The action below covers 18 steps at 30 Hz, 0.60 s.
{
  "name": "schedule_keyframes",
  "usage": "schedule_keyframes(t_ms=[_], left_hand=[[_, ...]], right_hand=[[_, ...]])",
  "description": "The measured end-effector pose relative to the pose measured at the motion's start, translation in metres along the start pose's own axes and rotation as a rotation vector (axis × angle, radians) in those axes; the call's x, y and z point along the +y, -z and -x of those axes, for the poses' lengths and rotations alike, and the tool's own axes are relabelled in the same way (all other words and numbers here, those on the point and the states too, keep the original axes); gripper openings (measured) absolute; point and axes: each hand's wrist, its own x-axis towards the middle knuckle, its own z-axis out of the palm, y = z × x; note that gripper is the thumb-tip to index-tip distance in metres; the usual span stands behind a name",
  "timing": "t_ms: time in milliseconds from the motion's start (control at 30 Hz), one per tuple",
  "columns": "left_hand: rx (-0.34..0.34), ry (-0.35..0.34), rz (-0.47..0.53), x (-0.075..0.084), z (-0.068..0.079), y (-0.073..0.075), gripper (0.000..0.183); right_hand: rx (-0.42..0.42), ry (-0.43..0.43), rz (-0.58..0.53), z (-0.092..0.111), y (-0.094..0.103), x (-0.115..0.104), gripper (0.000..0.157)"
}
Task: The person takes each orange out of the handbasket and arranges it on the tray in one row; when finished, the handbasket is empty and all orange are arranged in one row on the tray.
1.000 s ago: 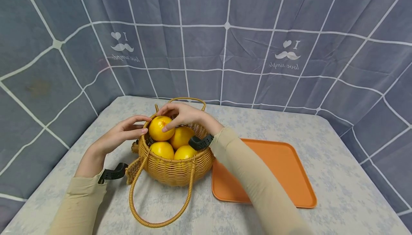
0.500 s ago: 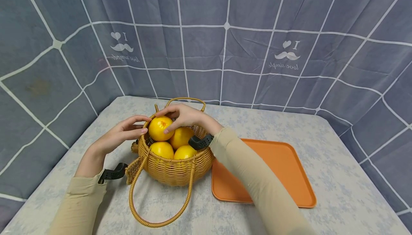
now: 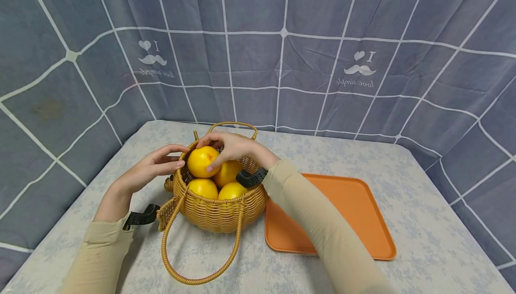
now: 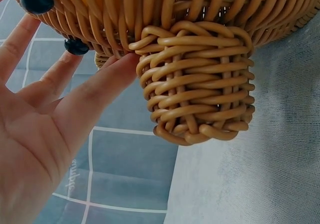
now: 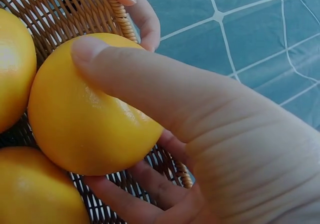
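Observation:
A round, glossy yellow fruit (image 3: 201, 162) sits high at the left inside of a woven wicker basket (image 3: 215, 215). My right hand (image 3: 231, 146) holds it from above, thumb on its near right side and fingers reaching round the far side; the right wrist view shows the thumb lying across the fruit (image 5: 90, 119). Several more such yellow fruits (image 3: 203, 188) lie beneath and beside it. My left hand (image 3: 151, 166) rests fingertips against the basket's left rim, its fingers stretched out. From the left wrist, those fingers touch the wicker side beside a woven stub (image 4: 197, 84).
An orange tray (image 3: 346, 209) lies right of the basket, partly under the right forearm. One basket handle (image 3: 197, 280) hangs toward me onto the table (image 3: 419, 222); the other handle (image 3: 238, 124) stands at the back. A blue-grey checked curtain (image 3: 258, 61) surrounds the table.
The held fruit has turned a little in my right hand, its dimple now facing more to the right, and has shifted slightly right and nearer. The left hand and basket stay put.

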Motion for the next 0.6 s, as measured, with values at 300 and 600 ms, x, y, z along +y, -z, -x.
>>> schedule_keyframes(t_ms=[300, 600], left_hand=[[-0.003, 0.004, 0.000, 0.0002, 0.0009, -0.0002, 0.039], [-0.003, -0.008, 0.003, 0.0010, 0.0002, -0.0008, 0.038]], right_hand=[[-0.011, -0.025, -0.013, 0.0016, -0.0005, -0.0008, 0.059], [-0.054, -0.011, 0.034, 0.0020, 0.0001, -0.0007, 0.066]])
